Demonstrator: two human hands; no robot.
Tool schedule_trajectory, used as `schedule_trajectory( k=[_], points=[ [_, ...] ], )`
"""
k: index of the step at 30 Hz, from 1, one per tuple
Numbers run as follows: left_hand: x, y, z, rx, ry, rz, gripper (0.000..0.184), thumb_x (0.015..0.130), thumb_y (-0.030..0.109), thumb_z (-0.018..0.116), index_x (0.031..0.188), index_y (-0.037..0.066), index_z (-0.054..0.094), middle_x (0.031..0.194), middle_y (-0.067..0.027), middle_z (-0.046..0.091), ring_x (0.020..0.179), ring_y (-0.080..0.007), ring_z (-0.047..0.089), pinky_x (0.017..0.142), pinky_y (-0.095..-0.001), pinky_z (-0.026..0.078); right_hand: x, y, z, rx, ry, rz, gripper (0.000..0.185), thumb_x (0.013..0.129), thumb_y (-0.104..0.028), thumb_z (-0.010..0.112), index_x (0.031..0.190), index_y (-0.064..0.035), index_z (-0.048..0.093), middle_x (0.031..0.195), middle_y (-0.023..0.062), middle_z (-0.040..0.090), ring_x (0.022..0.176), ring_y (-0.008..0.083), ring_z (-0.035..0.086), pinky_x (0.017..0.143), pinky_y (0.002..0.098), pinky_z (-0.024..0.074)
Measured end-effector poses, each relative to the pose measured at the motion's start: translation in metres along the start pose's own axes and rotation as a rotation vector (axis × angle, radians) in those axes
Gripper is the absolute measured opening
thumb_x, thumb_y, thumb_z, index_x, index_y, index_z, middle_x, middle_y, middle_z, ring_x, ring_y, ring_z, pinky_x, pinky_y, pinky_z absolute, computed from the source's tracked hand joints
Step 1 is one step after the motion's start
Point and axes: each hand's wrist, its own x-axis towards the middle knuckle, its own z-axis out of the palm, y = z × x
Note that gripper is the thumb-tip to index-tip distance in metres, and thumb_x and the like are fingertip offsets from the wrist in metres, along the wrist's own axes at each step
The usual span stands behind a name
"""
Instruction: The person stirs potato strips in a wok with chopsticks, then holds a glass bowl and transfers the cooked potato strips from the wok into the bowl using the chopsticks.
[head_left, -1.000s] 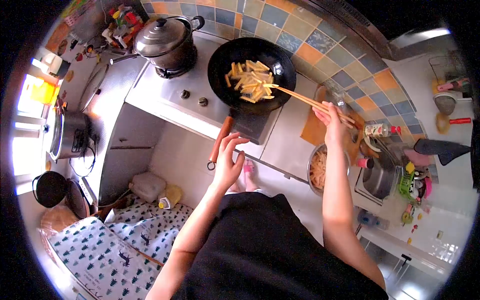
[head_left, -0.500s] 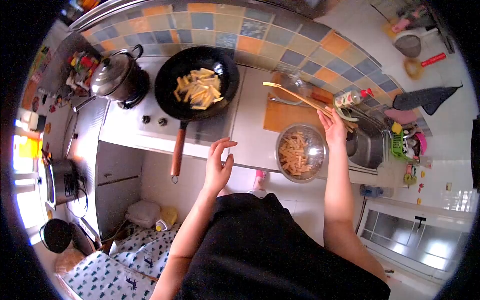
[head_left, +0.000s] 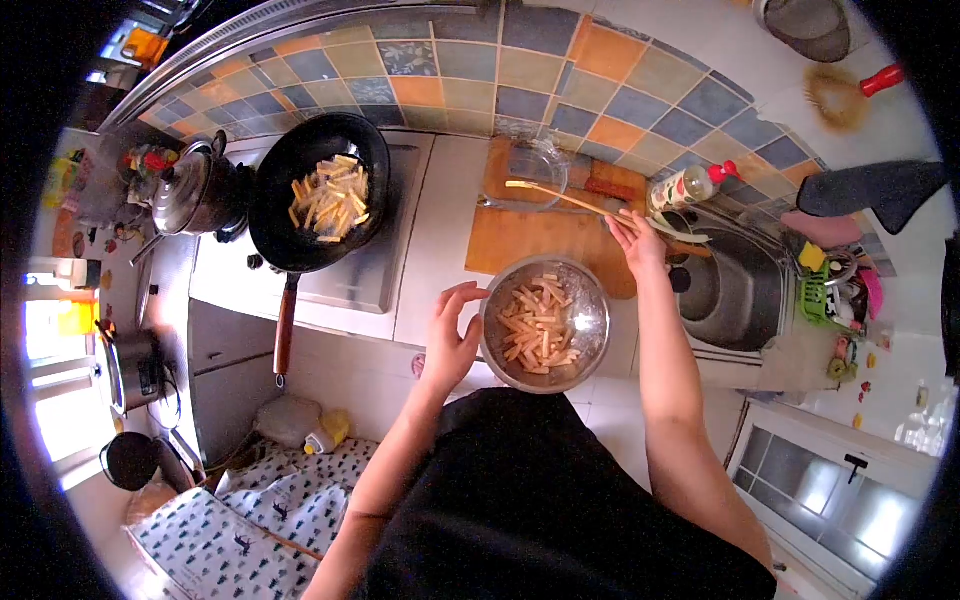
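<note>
My left hand (head_left: pixel 456 335) is empty, its fingers apart and curved, at the left rim of a metal bowl (head_left: pixel 590 345). Cut strips (head_left: pixel 538 325) lie in the bowl. Wooden chopsticks (head_left: pixel 575 202) are held in my right hand (head_left: pixel 636 240), above the cutting board (head_left: pixel 520 238); a pale strip (head_left: pixel 519 184) shows at their tip. More strips (head_left: pixel 331 197) lie in the black wok (head_left: pixel 275 235) on the stove, its wooden handle (head_left: pixel 286 330) pointing toward the front.
A lidded pot (head_left: pixel 190 195) stands left of the wok. Behind the board are a clear bowl (head_left: pixel 540 170) and a bottle with a red cap (head_left: pixel 685 188). The sink (head_left: pixel 735 290) and a green rack (head_left: pixel 815 297) are at the right. Tiles (head_left: pixel 525 72) line the wall.
The view has shifted right toward the bowl. My right hand has carried the chopsticks away from the wok, over the board. My left hand has moved from near the wok handle to the bowl's rim.
</note>
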Motion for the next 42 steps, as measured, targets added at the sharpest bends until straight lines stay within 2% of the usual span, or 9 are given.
schedule_trajectory(
  k=[4,10,16,19,28,34,42],
  points=[
    [0.003,0.006,0.011,0.031,0.039,-0.038,0.03,0.076,-0.001,0.052,0.105,0.006,0.058,0.117,-0.0168,0.053,0.115,-0.0328,0.047,0.099,-0.0405,0.036,0.019,0.005,-0.002,-0.012,-0.038,0.07,0.033,0.094,-0.026,0.05,0.1,0.0063,0.053,0.102,0.0203,0.06,0.095,0.0303,0.063,0.084,0.0323,0.0543],
    [0.005,0.001,0.013,0.062,0.028,-0.078,0.035,0.076,-0.003,0.053,0.109,0.008,0.058,0.12,-0.0125,0.052,0.116,-0.0293,0.047,0.097,-0.0402,0.038,0.034,0.012,0.003,-0.099,-0.089,-0.011,0.034,0.093,-0.029,0.051,0.103,0.0029,0.054,0.102,0.0156,0.06,0.095,0.0294,0.063,0.087,0.0315,0.0521],
    [0.014,0.004,0.008,0.072,-0.004,-0.064,0.034,0.077,-0.003,0.053,0.108,0.008,0.058,0.12,-0.0123,0.051,0.116,-0.0291,0.046,0.097,-0.0406,0.038,0.022,0.009,0.031,-0.227,0.005,-0.07,0.034,0.091,-0.032,0.054,0.104,0.0003,0.056,0.105,0.0147,0.061,0.091,0.0286,0.065,0.086,0.0308,0.0514],
    [0.017,0.001,0.003,0.055,-0.018,-0.06,0.033,0.077,-0.003,0.053,0.108,0.007,0.058,0.121,-0.0126,0.051,0.117,-0.0292,0.046,0.097,-0.0402,0.038,0.014,0.011,0.042,-0.183,0.015,-0.159,0.031,0.091,-0.022,0.057,0.105,0.0048,0.055,0.101,0.0152,0.061,0.087,0.0305,0.066,0.076,0.033,0.0557],
    [0.024,-0.01,-0.007,0.028,-0.047,-0.056,0.032,0.078,-0.003,0.052,0.107,0.007,0.057,0.12,-0.0131,0.051,0.118,-0.0289,0.045,0.099,-0.0395,0.037,-0.003,0.021,0.061,-0.301,-0.006,-0.293,0.02,0.09,-0.021,0.059,0.087,-0.0023,0.051,0.089,0.0104,0.061,0.079,0.0265,0.067,0.072,0.0308,0.0553],
    [0.025,-0.014,-0.007,0.011,-0.048,-0.041,0.031,0.078,-0.003,0.051,0.107,0.007,0.057,0.119,-0.013,0.051,0.118,-0.0287,0.045,0.099,-0.0395,0.037,-0.014,0.025,0.062,-0.381,-0.06,-0.368,0.019,0.091,-0.021,0.057,0.089,-0.0033,0.05,0.086,0.01,0.062,0.081,0.026,0.067,0.074,0.0298,0.0546],
    [0.028,-0.01,-0.006,0.026,-0.028,-0.046,0.029,0.076,-0.002,0.052,0.104,0.006,0.058,0.116,-0.015,0.054,0.114,-0.0318,0.048,0.097,-0.0395,0.037,-0.025,0.029,0.046,-0.187,0.005,-0.185,0.02,0.093,-0.023,0.053,0.092,-0.0036,0.05,0.094,0.0137,0.061,0.087,0.028,0.066,0.077,0.0306,0.0547]
  ],
)
